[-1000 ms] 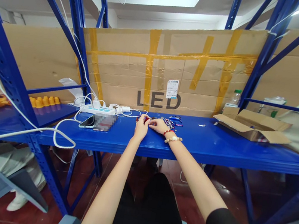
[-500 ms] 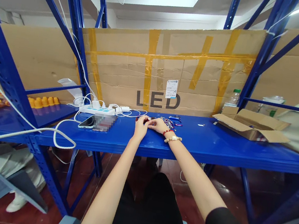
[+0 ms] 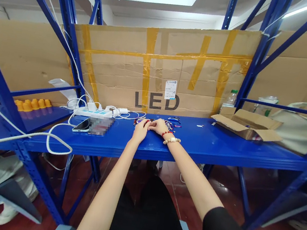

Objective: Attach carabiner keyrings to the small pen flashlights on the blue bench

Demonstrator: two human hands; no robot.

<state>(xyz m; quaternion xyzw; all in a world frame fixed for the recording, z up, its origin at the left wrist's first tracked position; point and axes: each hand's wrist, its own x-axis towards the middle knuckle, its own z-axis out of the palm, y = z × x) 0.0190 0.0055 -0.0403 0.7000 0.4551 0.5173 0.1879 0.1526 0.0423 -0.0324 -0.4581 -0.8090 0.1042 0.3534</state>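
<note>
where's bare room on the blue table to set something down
Widest: the blue table, right of the right hand, in front of the open box. Smaller: between the pixelated item and left hand. Crowded: around the power strip and phone, and just beyond the hands, among small colourful pieces.

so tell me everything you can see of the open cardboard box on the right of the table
The open cardboard box is low, plain brown and upright, its flaps spread outward. It sits skewed on the right part of the blue table, in front of a green-capped bottle. Something small shows inside, too indistinct to name. The left hand and right hand are both away from it.
</note>
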